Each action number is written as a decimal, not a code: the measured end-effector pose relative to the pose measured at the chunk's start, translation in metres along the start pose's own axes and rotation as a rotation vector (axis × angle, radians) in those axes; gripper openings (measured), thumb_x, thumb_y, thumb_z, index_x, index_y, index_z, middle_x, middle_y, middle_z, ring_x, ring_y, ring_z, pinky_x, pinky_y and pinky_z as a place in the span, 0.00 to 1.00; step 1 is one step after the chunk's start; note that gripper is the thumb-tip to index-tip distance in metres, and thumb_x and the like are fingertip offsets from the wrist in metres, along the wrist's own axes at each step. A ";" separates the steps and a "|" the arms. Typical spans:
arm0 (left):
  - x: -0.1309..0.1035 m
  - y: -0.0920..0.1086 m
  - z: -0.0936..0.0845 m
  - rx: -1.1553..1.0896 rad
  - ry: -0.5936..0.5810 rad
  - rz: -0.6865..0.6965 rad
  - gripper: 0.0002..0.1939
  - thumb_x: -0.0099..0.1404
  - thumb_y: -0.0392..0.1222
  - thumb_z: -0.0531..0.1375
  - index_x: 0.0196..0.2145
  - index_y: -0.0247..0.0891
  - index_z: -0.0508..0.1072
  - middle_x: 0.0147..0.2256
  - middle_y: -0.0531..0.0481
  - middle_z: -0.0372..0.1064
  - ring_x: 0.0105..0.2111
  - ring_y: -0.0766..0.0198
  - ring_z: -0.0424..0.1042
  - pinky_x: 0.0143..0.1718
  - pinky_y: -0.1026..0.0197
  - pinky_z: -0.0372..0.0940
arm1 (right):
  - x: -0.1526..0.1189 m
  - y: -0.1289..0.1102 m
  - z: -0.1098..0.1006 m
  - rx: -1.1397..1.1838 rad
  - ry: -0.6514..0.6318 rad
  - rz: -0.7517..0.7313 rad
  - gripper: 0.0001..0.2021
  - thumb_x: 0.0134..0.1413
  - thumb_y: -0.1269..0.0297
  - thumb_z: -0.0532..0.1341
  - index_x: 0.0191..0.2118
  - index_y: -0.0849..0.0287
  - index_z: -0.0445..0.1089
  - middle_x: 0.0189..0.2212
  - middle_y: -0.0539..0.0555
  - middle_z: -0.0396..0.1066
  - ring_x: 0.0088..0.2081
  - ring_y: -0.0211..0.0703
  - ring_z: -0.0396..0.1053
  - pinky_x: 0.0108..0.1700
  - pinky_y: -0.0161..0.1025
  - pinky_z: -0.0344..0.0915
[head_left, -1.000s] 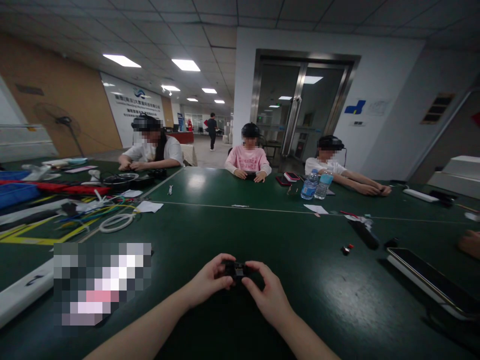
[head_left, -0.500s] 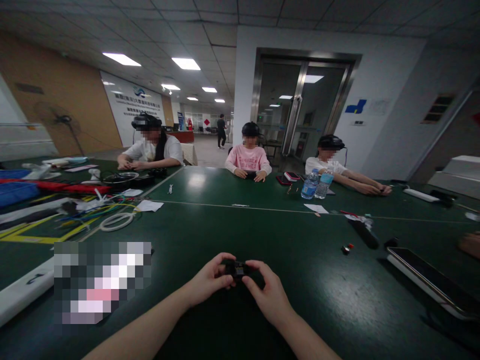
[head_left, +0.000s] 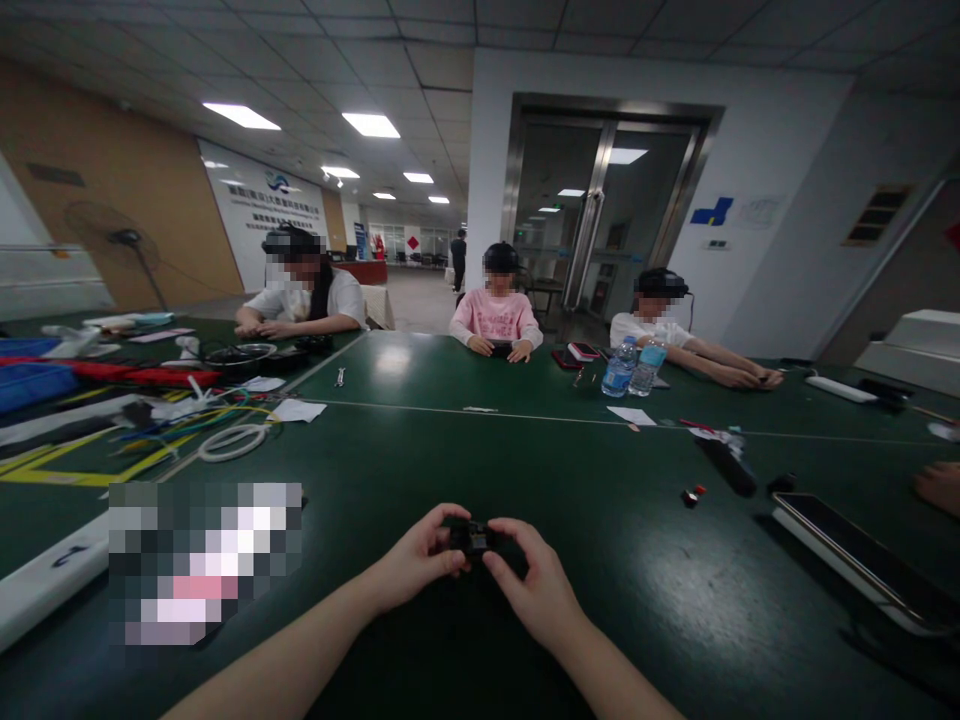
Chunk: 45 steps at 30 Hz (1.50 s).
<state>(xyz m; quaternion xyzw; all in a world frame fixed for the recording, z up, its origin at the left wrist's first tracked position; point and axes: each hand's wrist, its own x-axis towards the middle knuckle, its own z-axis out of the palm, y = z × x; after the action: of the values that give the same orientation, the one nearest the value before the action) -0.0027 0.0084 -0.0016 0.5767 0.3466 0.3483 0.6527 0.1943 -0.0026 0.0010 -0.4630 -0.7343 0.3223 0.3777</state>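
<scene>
Between my two hands, above the near part of the green table (head_left: 390, 450), is a small black blocky part (head_left: 474, 541) with a lighter patch at its middle. It is too small and dark to tell its kind. My left hand (head_left: 421, 556) pinches its left side with thumb and fingers. From the other side, my right hand (head_left: 529, 575) grips it between thumb and forefinger. The fingers partly cover both ends of the part.
Loose wires, a coiled white cable (head_left: 234, 442) and a white power strip (head_left: 52, 575) lie to the left. On the right are a phone (head_left: 862, 560) and a small red-and-black part (head_left: 691, 496). Two water bottles (head_left: 621, 368) stand farther back, near three seated people.
My hands and the black part stay almost where they were. In the far background, a walking person has moved slightly right.
</scene>
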 end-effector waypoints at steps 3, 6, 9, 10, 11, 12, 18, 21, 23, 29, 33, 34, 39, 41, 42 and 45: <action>0.000 -0.001 0.000 -0.004 -0.012 0.006 0.21 0.56 0.37 0.59 0.46 0.42 0.57 0.35 0.52 0.65 0.35 0.64 0.67 0.37 0.57 0.60 | 0.000 -0.001 -0.001 -0.008 -0.022 -0.028 0.15 0.49 0.62 0.58 0.45 0.51 0.65 0.48 0.53 0.64 0.52 0.47 0.60 0.53 0.48 0.58; 0.000 -0.002 0.000 -0.008 -0.032 0.011 0.21 0.57 0.36 0.59 0.46 0.42 0.56 0.36 0.52 0.65 0.34 0.66 0.67 0.36 0.59 0.60 | -0.002 -0.002 -0.001 -0.018 -0.060 -0.030 0.15 0.48 0.62 0.59 0.44 0.50 0.66 0.50 0.53 0.62 0.53 0.46 0.59 0.53 0.49 0.57; 0.000 -0.003 0.001 -0.009 -0.053 0.017 0.21 0.57 0.37 0.59 0.46 0.42 0.56 0.36 0.52 0.65 0.35 0.66 0.66 0.36 0.60 0.59 | -0.002 -0.003 -0.001 -0.022 -0.075 -0.012 0.13 0.47 0.63 0.60 0.42 0.50 0.67 0.48 0.52 0.63 0.51 0.46 0.60 0.52 0.48 0.58; 0.000 -0.003 0.002 -0.007 -0.060 0.021 0.21 0.56 0.37 0.59 0.46 0.42 0.56 0.36 0.51 0.66 0.35 0.66 0.66 0.35 0.60 0.59 | -0.002 -0.003 -0.001 -0.023 -0.076 -0.007 0.12 0.47 0.63 0.60 0.41 0.50 0.67 0.47 0.53 0.64 0.51 0.46 0.61 0.52 0.47 0.59; 0.000 -0.003 0.002 -0.003 -0.065 0.022 0.21 0.56 0.37 0.60 0.46 0.42 0.56 0.36 0.51 0.66 0.34 0.66 0.66 0.35 0.61 0.58 | -0.002 -0.003 0.000 -0.025 -0.075 -0.004 0.11 0.47 0.64 0.60 0.41 0.51 0.68 0.46 0.53 0.64 0.50 0.46 0.61 0.51 0.47 0.59; 0.000 -0.003 0.002 0.000 -0.067 0.025 0.21 0.56 0.38 0.60 0.46 0.42 0.57 0.37 0.51 0.66 0.35 0.66 0.66 0.35 0.61 0.58 | -0.002 -0.003 0.000 -0.027 -0.074 -0.006 0.11 0.47 0.64 0.60 0.40 0.51 0.68 0.45 0.53 0.65 0.49 0.46 0.62 0.51 0.46 0.60; 0.001 -0.007 0.002 -0.006 -0.069 0.048 0.20 0.56 0.39 0.60 0.46 0.42 0.58 0.36 0.51 0.66 0.35 0.65 0.67 0.36 0.60 0.58 | -0.001 0.000 0.001 -0.015 -0.062 -0.043 0.10 0.46 0.65 0.61 0.38 0.53 0.68 0.43 0.53 0.66 0.47 0.45 0.63 0.50 0.45 0.60; 0.001 -0.008 0.001 0.007 -0.048 0.039 0.20 0.57 0.38 0.59 0.46 0.42 0.58 0.36 0.51 0.66 0.35 0.65 0.66 0.37 0.60 0.58 | -0.001 -0.001 0.002 0.003 -0.061 -0.035 0.10 0.45 0.66 0.61 0.37 0.52 0.68 0.43 0.53 0.65 0.48 0.46 0.62 0.50 0.45 0.59; 0.001 -0.009 0.001 0.010 -0.046 0.034 0.20 0.57 0.38 0.59 0.46 0.41 0.58 0.36 0.50 0.66 0.35 0.65 0.66 0.37 0.59 0.59 | -0.002 -0.003 0.002 0.017 -0.060 -0.017 0.09 0.45 0.67 0.61 0.36 0.51 0.69 0.44 0.52 0.65 0.49 0.46 0.62 0.51 0.46 0.59; 0.001 -0.008 0.001 0.019 -0.020 0.030 0.21 0.57 0.39 0.58 0.47 0.42 0.57 0.35 0.51 0.66 0.35 0.64 0.67 0.37 0.57 0.60 | 0.000 -0.004 -0.001 0.096 0.033 -0.003 0.07 0.47 0.66 0.59 0.36 0.52 0.68 0.44 0.53 0.65 0.49 0.47 0.61 0.52 0.47 0.57; 0.001 -0.005 0.000 0.024 -0.007 0.019 0.20 0.58 0.41 0.58 0.47 0.43 0.56 0.36 0.50 0.66 0.36 0.62 0.68 0.37 0.56 0.60 | 0.002 0.002 -0.003 0.125 0.109 0.003 0.09 0.48 0.65 0.59 0.38 0.54 0.67 0.41 0.53 0.67 0.46 0.47 0.64 0.50 0.47 0.59; 0.001 -0.004 0.000 0.021 -0.004 0.023 0.20 0.58 0.41 0.58 0.47 0.42 0.56 0.36 0.50 0.66 0.36 0.62 0.68 0.37 0.56 0.60 | 0.002 0.003 -0.004 0.127 0.123 0.016 0.09 0.48 0.64 0.59 0.38 0.54 0.67 0.40 0.53 0.68 0.45 0.47 0.64 0.50 0.47 0.59; -0.001 -0.001 0.000 0.021 0.005 0.014 0.20 0.59 0.40 0.57 0.47 0.42 0.54 0.36 0.50 0.66 0.36 0.62 0.68 0.38 0.55 0.60 | 0.003 0.009 -0.003 0.156 0.231 0.046 0.10 0.47 0.63 0.59 0.38 0.55 0.67 0.38 0.53 0.69 0.43 0.47 0.66 0.48 0.46 0.61; -0.001 0.000 0.000 0.021 0.007 0.002 0.21 0.59 0.38 0.57 0.48 0.42 0.53 0.37 0.49 0.66 0.37 0.62 0.68 0.39 0.54 0.60 | 0.004 0.012 -0.003 0.173 0.276 0.036 0.11 0.47 0.62 0.59 0.39 0.56 0.67 0.38 0.53 0.69 0.43 0.47 0.66 0.48 0.46 0.62; -0.002 0.001 0.000 0.021 0.009 -0.002 0.21 0.59 0.38 0.56 0.48 0.42 0.53 0.38 0.49 0.66 0.37 0.62 0.68 0.40 0.54 0.61 | 0.004 0.013 -0.003 0.179 0.292 0.029 0.11 0.47 0.62 0.59 0.40 0.56 0.67 0.38 0.53 0.69 0.42 0.46 0.66 0.48 0.46 0.62; -0.001 0.000 0.000 0.017 0.016 -0.001 0.21 0.59 0.37 0.56 0.48 0.42 0.52 0.37 0.49 0.66 0.36 0.62 0.68 0.39 0.54 0.61 | 0.005 0.016 -0.004 0.179 0.312 0.022 0.12 0.48 0.61 0.59 0.40 0.56 0.67 0.37 0.53 0.69 0.42 0.46 0.66 0.47 0.45 0.62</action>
<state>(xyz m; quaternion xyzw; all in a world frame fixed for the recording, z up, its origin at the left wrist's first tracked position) -0.0032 0.0074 -0.0014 0.5794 0.3549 0.3496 0.6450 0.2038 0.0084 -0.0091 -0.4797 -0.6300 0.3148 0.5234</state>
